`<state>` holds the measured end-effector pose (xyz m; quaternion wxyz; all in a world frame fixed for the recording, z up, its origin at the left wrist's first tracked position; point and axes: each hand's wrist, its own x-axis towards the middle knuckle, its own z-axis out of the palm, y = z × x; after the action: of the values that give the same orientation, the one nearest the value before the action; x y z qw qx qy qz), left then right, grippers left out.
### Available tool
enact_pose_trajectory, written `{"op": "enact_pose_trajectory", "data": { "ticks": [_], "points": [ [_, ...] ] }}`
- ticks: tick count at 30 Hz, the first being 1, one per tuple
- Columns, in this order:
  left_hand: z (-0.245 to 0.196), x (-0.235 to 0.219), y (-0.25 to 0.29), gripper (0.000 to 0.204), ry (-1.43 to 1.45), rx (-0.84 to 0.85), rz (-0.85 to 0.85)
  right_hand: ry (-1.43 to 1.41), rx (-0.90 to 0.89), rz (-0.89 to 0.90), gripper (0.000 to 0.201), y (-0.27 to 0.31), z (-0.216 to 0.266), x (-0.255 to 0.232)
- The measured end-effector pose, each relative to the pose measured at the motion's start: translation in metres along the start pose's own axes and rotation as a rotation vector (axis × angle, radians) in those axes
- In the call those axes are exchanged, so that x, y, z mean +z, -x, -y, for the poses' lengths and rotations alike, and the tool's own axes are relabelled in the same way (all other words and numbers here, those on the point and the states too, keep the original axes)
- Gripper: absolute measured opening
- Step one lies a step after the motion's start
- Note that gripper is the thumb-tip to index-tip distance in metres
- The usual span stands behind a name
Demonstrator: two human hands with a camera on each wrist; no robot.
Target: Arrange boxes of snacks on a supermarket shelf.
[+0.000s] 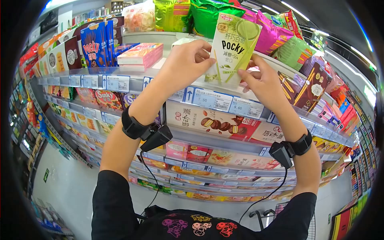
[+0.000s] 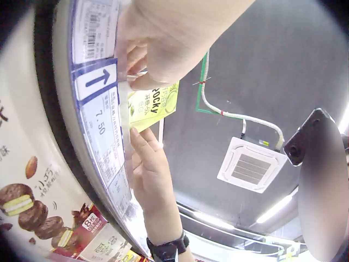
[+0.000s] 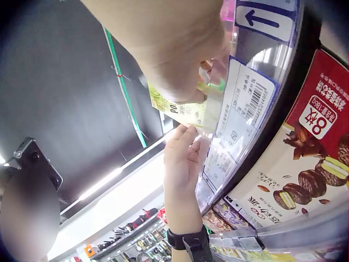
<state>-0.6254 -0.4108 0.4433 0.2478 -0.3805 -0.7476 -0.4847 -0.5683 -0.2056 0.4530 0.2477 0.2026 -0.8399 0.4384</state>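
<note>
A light-green and white Pocky box (image 1: 236, 46) stands upright at the front of the top shelf, leaning slightly. From its left side, my left hand (image 1: 186, 62) holds it with bent fingers, the thumb tip at the box edge. My right hand (image 1: 262, 82) grips the lower right edge between thumb and fingers. In the left wrist view the green box (image 2: 155, 106) shows between both hands, with the right hand (image 2: 152, 169) below it. The right wrist view has the box (image 3: 180, 111) partly hidden behind my right hand, the left hand (image 3: 182, 158) beneath.
Blue Pocky boxes (image 1: 94, 44) and a pink stack of boxes (image 1: 141, 55) sit to the left. Brown boxes (image 1: 314, 86) stand on the right, with snack bags (image 1: 210, 18) behind. A price rail (image 1: 216, 100) runs along the shelf edge above chocolate-pie boxes (image 1: 216, 122).
</note>
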Motion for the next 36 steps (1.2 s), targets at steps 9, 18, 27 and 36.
{"op": "enact_pose_trajectory", "data": {
  "ticks": [9, 18, 27, 36],
  "points": [
    [0.005, 0.003, -0.001, 0.026, -0.125, -0.048, -0.013, 0.186, 0.027, -0.001, 0.041, -0.003, -0.006, 0.002],
    [0.012, 0.004, -0.003, 0.041, -0.094, -0.095, 0.083, 0.289, 0.043, 0.021, 0.052, -0.001, -0.001, 0.0],
    [0.018, 0.004, -0.009, 0.037, -0.109, -0.146, 0.24, 0.205, 0.132, 0.113, 0.047, -0.004, -0.007, -0.002],
    [0.005, -0.001, -0.008, 0.03, -0.065, -0.23, 0.275, 0.096, 0.116, 0.075, 0.051, -0.002, -0.01, -0.007]
  ]
}}
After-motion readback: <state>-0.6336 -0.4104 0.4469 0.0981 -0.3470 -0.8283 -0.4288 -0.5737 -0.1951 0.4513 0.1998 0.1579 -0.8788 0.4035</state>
